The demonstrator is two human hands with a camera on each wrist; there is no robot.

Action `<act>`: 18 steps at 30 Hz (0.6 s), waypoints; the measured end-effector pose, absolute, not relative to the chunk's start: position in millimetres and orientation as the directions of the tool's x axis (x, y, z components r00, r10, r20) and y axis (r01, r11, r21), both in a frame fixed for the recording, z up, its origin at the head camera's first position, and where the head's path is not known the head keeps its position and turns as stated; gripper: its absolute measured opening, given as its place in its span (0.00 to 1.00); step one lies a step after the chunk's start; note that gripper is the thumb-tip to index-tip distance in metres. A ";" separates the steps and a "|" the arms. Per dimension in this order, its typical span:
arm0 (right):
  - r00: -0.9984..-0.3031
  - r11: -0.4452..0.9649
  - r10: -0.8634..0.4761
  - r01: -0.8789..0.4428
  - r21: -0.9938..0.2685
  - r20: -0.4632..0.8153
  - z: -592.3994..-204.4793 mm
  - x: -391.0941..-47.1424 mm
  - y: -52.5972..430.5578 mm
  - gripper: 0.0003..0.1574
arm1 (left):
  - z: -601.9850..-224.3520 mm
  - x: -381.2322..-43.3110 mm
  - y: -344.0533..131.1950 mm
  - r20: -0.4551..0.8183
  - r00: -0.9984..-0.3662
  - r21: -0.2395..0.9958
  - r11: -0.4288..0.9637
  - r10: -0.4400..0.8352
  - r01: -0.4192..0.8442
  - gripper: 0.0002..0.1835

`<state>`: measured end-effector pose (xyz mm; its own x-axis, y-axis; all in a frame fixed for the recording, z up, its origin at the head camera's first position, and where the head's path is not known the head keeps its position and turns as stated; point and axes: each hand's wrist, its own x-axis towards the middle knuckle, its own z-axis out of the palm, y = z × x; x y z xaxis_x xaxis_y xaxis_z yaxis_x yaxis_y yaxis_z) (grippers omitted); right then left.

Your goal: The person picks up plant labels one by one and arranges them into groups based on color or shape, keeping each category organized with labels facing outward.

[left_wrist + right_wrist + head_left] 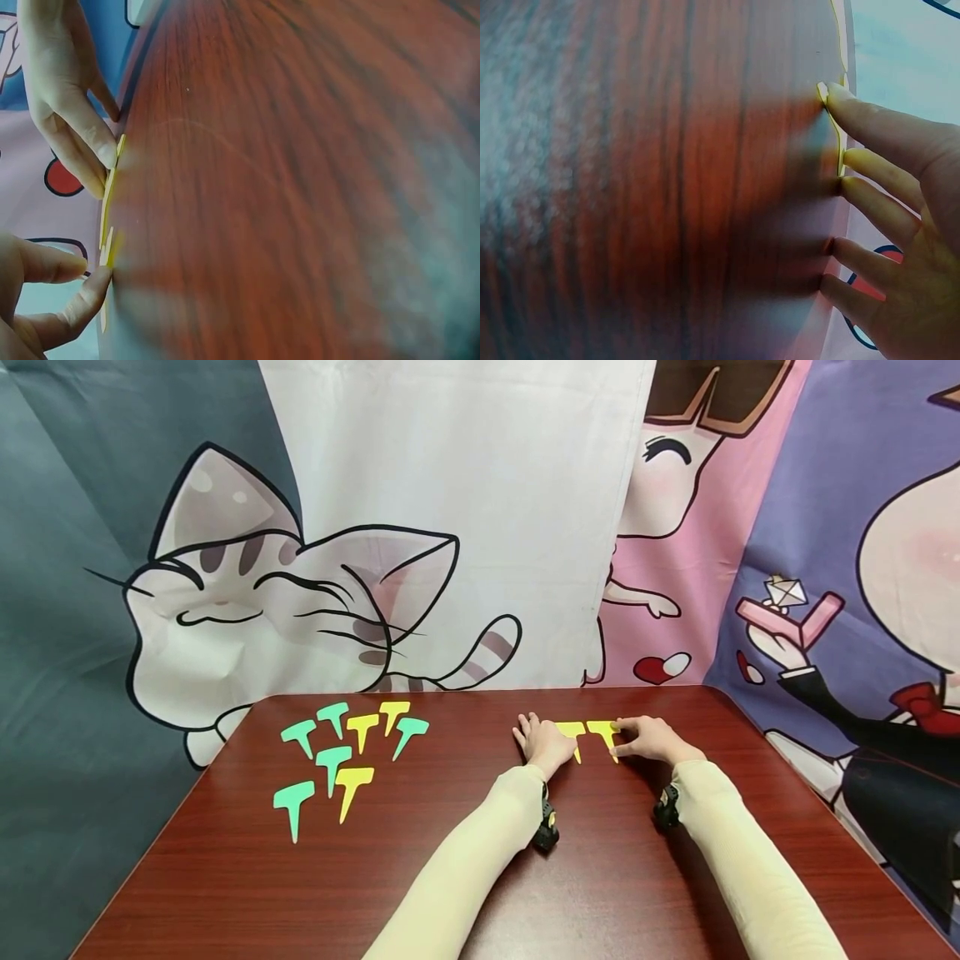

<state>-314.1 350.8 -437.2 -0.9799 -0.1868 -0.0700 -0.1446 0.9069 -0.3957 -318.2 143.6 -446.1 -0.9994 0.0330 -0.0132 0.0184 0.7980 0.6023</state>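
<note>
Two yellow T-shaped plant labels lie side by side near the table's far edge. At the left yellow plant label (572,729), my left hand (546,745) has its thumb and a finger on the stem, the other fingers spread on the table. My right hand (651,739) grips the right yellow plant label (602,729), thumb by the stem tip and fingers at the head. In the right wrist view, that label (838,142) shows edge-on between thumb and fingertips. Low in the left wrist view, left fingers pinch around the yellow stem (109,247).
On the table's left side lies a loose group of green plant labels (294,795) and yellow plant labels (353,777), several in all, stems pointing toward me. A printed cartoon curtain (465,460) hangs behind the dark red wooden table (300,902).
</note>
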 end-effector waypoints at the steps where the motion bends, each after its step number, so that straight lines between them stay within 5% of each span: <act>1: -0.980 0.907 -0.188 -0.146 -0.396 -0.069 -437.1 -314.0 350.6 0.43 | -445.9 -317.9 142.4 -0.009 -0.999 0.600 0.800 0.038 0.025 0.09; 14: -0.980 0.906 -0.179 -0.129 -0.403 -0.088 -438.5 -314.6 352.1 0.44 | -444.9 -319.9 118.9 0.107 -0.991 0.641 0.756 0.084 0.134 0.05; 18: -0.980 0.905 -0.174 -0.122 -0.407 -0.093 -438.4 -314.0 351.4 0.44 | -444.7 -320.9 112.7 0.139 -0.985 0.631 0.758 0.097 0.164 0.14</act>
